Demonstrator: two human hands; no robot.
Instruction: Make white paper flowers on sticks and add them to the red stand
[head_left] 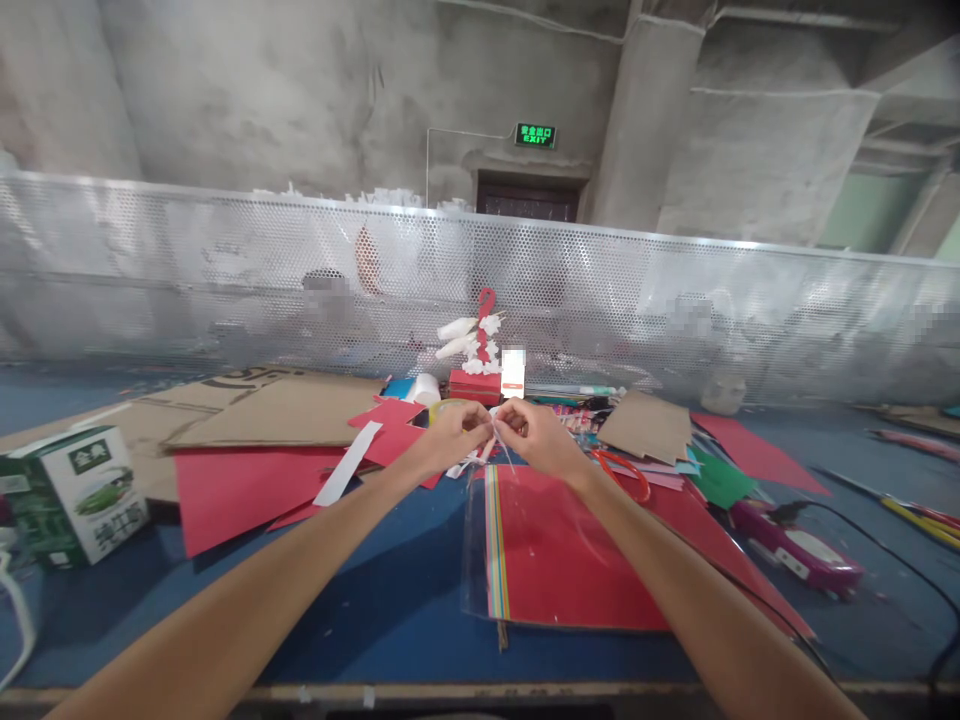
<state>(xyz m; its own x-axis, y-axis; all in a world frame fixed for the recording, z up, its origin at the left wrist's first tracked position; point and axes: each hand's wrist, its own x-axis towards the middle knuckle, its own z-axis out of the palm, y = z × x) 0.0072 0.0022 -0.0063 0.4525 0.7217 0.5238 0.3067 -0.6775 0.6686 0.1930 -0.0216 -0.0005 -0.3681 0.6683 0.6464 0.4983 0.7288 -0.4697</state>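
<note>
My left hand [450,432] and my right hand [534,434] meet above the middle of the blue table [360,590], fingertips almost touching. Both pinch a small white piece [491,432] between them, thin and hard to make out. Just below the hands lies a clear plastic pack of coloured paper [555,550] with a red sheet on top. A white paper strip [348,464] lies to the left on red sheets [247,488].
Cardboard sheets [277,410] lie at the back left, a green and white carton [75,495] at the far left. A purple glue gun [795,548] with a black cord sits right. Red-handled scissors [622,470], a red box with white decoration [477,372] and a perforated metal screen [675,300] stand behind.
</note>
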